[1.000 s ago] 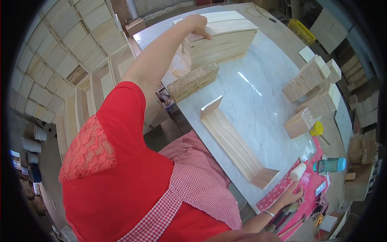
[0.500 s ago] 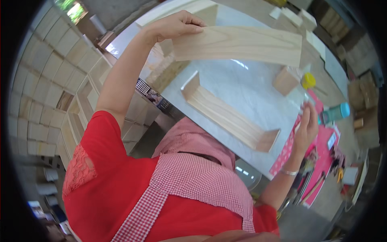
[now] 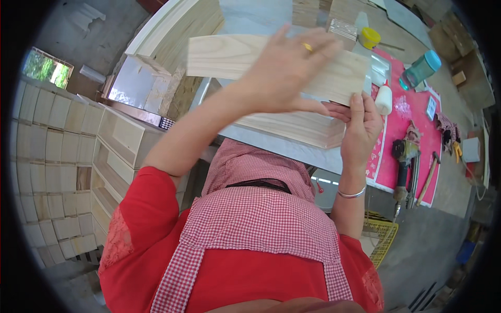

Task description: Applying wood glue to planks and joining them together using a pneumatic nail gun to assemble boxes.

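Note:
A flat pale wooden board (image 3: 224, 55) is held up above the table, level from left to right. My right hand (image 3: 362, 119) grips its right end, thumb on the near face and fingers folded under the lower edge. Across the right half of the board passes my left hand (image 3: 297, 65), blurred by motion, its fingers spread and its thumb pointing at the right hand. It partly covers the board; whether it touches the wood I cannot tell. Below lies a wooden piece with upturned ends (image 3: 292, 128) on the marbled tabletop (image 3: 255, 15), partly hidden by the board and my left arm.
A white squeeze bottle (image 3: 383, 100), yellow tub (image 3: 369, 37) and teal bottle (image 3: 420, 70) stand at the right. On the pink cloth (image 3: 383, 169) lie a power tool (image 3: 403, 161) and a hammer (image 3: 429, 180). Stacked wooden boxes (image 3: 52, 172) line the left; a yellow basket (image 3: 383, 237) sits below the table.
My left hand has left the board's left end and moved right across it. My right hand has come up from the table's right side and taken the board's right end.

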Tool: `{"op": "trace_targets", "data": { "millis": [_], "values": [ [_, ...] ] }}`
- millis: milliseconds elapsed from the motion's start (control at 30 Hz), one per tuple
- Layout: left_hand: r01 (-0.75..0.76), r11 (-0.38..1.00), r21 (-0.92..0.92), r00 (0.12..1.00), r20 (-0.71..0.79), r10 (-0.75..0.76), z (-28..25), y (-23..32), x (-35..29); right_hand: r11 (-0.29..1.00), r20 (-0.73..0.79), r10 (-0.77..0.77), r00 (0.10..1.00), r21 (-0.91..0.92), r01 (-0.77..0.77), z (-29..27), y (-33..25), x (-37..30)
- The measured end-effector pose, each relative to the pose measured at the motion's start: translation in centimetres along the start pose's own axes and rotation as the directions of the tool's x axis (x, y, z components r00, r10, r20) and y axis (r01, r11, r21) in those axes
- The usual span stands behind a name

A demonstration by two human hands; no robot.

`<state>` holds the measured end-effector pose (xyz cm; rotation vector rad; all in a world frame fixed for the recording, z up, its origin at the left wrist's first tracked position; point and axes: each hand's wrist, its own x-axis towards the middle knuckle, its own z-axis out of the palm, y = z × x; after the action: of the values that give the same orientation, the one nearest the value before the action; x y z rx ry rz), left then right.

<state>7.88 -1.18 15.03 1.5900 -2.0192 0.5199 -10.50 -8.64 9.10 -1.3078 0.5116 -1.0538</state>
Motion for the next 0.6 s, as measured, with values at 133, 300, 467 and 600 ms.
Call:
{"op": "trace_targets", "data": {
  "millis": [133,300,467,600],
  "values": [
    [-0.008,0.991,-0.136,1.0,0.012,0.009,2.2,1.8,1.8,0.999,-0.022,0.004,1.0,0.038,-0.003,0.3,-0.1,-1.4],
    [0.051,0.979,-0.198,0.994,0.104,-0.031,2.5,1.8,1.8,0.996,0.128,0.085,0.988,0.001,-0.085,-2.0,-1.7,-2.0],
    [0.143,0.964,-0.223,0.974,0.204,-0.097,2.1,0.8,0.9,0.87,0.209,-0.006,0.978,-0.48,0.108,-10.3,0.9,-2.1],
    [0.206,0.941,-0.267,0.939,0.324,-0.114,2.8,0.8,0.3,0.845,0.286,0.238,0.928,-0.532,-0.053,-10.7,4.3,-2.3]
  ]
}}
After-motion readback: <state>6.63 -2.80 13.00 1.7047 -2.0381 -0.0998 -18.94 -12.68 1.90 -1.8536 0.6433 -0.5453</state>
